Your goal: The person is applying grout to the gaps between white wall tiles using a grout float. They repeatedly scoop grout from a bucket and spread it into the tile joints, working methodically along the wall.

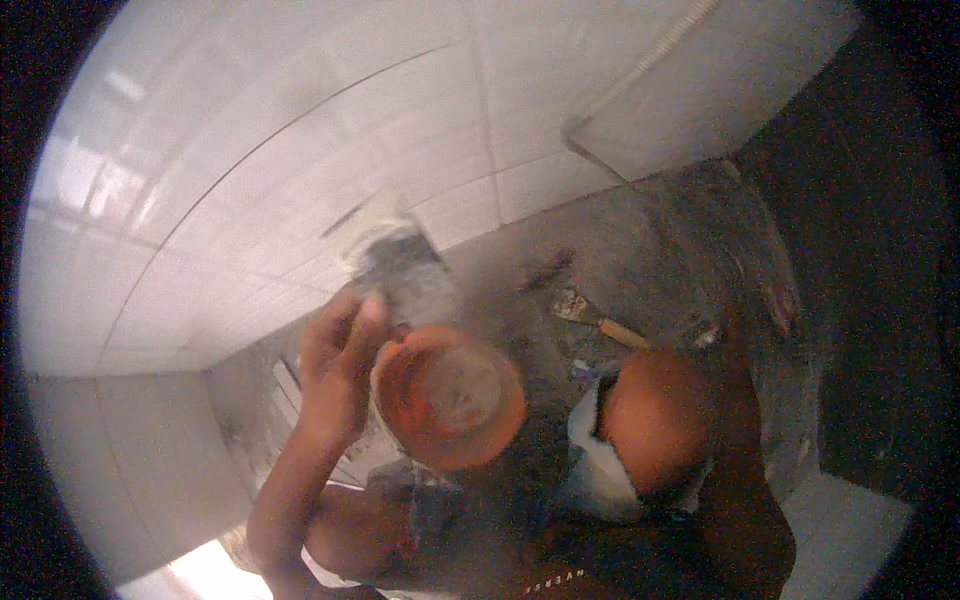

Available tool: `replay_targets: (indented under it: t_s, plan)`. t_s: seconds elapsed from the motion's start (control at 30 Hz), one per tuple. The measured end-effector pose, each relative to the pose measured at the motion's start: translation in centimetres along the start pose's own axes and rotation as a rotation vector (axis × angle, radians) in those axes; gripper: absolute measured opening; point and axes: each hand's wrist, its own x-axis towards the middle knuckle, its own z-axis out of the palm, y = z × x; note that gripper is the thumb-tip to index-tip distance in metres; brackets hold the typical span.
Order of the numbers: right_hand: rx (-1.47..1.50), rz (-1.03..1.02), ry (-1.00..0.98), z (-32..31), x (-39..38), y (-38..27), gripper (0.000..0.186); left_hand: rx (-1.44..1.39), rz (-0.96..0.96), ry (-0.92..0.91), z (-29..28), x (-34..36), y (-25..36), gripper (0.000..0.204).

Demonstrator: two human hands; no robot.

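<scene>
One flat grey blade (405,275) I see grasped in the left grip (345,345), orange bowl (455,395) just right; shadowed right grip (737,338), I can't tell.

A short row of pale capital letters (555,581) stood on the person's dark clothing (625,565) at the near edge of the scene, a little right of the middle. The row was small, slanted slightly toward the far side at its right end, and seemed turned upside down; its left end was less distinct against the dark cloth.
</scene>
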Motion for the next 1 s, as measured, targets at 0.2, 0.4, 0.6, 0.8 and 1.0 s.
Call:
replay_targets:
  t_s: [0.2, 0.4, 0.6, 0.8, 1.0]
  plan:
    - [-0.246, -0.148, -0.015, 10.6, -15.4, -11.0, 0.047, -0.066, 0.072, -0.105, -5.0, -16.6, -2.5, 0.034]
    - [-0.503, -0.296, -0.247, 30.0, -31.1, -29.6, 0.051, -0.169, 0.197, -0.276, -12.2, -18.3, -1.8, 0.035]
    - [-0.303, -0.071, -0.932, 39.3, -30.1, -38.0, 0.055, -0.354, 0.129, -0.236, -3.9, -16.8, 0.4, 0.036]
    - [-0.343, -0.081, -0.805, 33.9, -29.8, -37.3, 0.048, -0.15, 0.105, -0.25, 3.6, -15.3, -1.5, 0.032]
    - [-0.831, -0.627, -1.039, 23.9, -26.3, -38.1, 0.036, -0.032, 0.178, 0.125, 6.9, -20.8, -5.2, 0.036]
